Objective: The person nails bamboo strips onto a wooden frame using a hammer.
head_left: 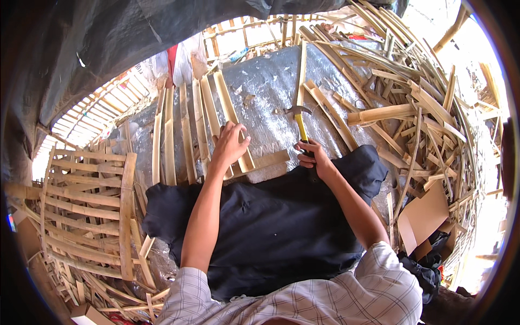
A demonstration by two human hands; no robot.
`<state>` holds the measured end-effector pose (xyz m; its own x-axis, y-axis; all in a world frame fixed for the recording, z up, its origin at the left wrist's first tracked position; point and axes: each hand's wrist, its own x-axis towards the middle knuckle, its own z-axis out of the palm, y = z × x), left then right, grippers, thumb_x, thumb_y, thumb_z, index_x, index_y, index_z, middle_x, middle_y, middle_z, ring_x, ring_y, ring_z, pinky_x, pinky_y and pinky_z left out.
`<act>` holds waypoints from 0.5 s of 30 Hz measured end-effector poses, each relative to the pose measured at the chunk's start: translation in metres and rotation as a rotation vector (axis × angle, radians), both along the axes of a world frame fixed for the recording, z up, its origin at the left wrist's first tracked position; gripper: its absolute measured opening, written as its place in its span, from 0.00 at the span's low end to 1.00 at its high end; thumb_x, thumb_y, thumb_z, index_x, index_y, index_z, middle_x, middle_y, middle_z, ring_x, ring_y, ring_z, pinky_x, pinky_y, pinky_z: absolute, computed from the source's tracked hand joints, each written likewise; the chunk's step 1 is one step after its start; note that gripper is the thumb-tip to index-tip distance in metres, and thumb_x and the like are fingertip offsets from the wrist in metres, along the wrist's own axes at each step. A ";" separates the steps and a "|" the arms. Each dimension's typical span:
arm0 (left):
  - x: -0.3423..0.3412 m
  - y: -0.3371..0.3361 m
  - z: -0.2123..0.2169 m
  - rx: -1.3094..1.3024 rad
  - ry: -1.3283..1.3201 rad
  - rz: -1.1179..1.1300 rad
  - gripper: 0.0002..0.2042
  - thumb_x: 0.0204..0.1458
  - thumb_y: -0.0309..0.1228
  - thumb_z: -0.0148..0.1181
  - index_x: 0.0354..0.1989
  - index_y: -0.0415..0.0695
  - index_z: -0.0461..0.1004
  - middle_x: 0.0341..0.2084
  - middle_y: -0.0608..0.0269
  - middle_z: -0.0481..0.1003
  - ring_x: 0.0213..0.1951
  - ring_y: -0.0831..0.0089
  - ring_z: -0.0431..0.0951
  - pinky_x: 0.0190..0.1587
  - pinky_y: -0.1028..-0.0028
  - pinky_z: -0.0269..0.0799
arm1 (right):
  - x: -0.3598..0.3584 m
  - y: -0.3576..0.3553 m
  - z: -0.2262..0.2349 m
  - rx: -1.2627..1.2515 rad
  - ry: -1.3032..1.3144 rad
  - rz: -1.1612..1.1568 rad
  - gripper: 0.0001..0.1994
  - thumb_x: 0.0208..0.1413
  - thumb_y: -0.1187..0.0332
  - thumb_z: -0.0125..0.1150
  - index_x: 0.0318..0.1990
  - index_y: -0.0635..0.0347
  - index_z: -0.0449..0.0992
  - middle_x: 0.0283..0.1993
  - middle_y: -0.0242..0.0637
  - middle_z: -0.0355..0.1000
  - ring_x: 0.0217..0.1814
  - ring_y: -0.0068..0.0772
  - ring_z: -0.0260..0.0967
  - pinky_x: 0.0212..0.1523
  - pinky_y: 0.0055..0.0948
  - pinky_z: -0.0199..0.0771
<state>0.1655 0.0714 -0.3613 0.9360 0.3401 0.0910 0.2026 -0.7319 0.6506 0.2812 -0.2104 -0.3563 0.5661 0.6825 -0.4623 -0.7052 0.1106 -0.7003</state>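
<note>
Hands, 2. Right hand (314, 157): closed round the handle of the hammer. Left hand (230, 143): fingers bent above the rightmost strip of the row; whether it pinches or touches anything cannot be told.

Hammer (302, 127), 1: claw type, grey head, yellow and black handle; held over the grey sheeting (268, 81), to the right of the row, head pointing away from the person.

Split bamboo strips (223, 97), 6 counted: laid lengthwise side by side on the sheeting, in front of the person and mostly to the left.

Flat crosspiece (265, 161), 1: set crosswise at the near end of the rightmost strip.

Bamboo lattice panel (128, 216), 1: at far left, about nine slats between two rails.

Heap of bamboo pieces (382, 114), 1: at right, too tangled to count.

Black cloth (276, 216), 1: spread across the lap.

Containers: open cardboard box (425, 216), 1, lower right, dark material at its opening. White plastic bags (184, 64), at least 2, hanging beyond the strips, contents unclear.

Markings: dark print on the left-hand bag, too small to make out.
</note>
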 end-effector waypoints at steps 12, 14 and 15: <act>0.009 0.012 -0.014 -0.169 -0.158 0.007 0.06 0.54 0.26 0.66 0.37 0.39 0.77 0.35 0.55 0.75 0.41 0.59 0.79 0.47 0.62 0.73 | 0.044 0.048 0.010 0.180 -0.222 0.372 0.07 0.74 0.61 0.50 0.51 0.51 0.66 0.27 0.20 0.53 0.23 0.14 0.48 0.23 0.21 0.53; 0.005 0.017 -0.010 -0.168 -0.175 0.027 0.05 0.55 0.25 0.65 0.36 0.38 0.77 0.34 0.55 0.76 0.41 0.62 0.80 0.47 0.65 0.74 | 0.045 0.062 0.019 -0.017 -0.437 0.265 0.10 0.70 0.60 0.58 0.41 0.54 0.68 0.23 0.19 0.54 0.22 0.13 0.49 0.23 0.23 0.52; 0.005 0.019 -0.009 -0.189 -0.177 0.036 0.05 0.56 0.25 0.64 0.36 0.37 0.77 0.35 0.56 0.76 0.41 0.64 0.80 0.48 0.67 0.74 | 0.044 0.066 0.010 -0.142 -0.764 0.149 0.18 0.64 0.56 0.67 0.30 0.53 0.66 0.22 0.20 0.55 0.22 0.14 0.49 0.24 0.26 0.51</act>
<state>0.1704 0.0903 -0.3704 0.8980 0.3996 0.1839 0.0974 -0.5883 0.8028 0.3249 -0.1448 -0.3467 0.6693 0.7397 -0.0701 -0.0233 -0.0734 -0.9970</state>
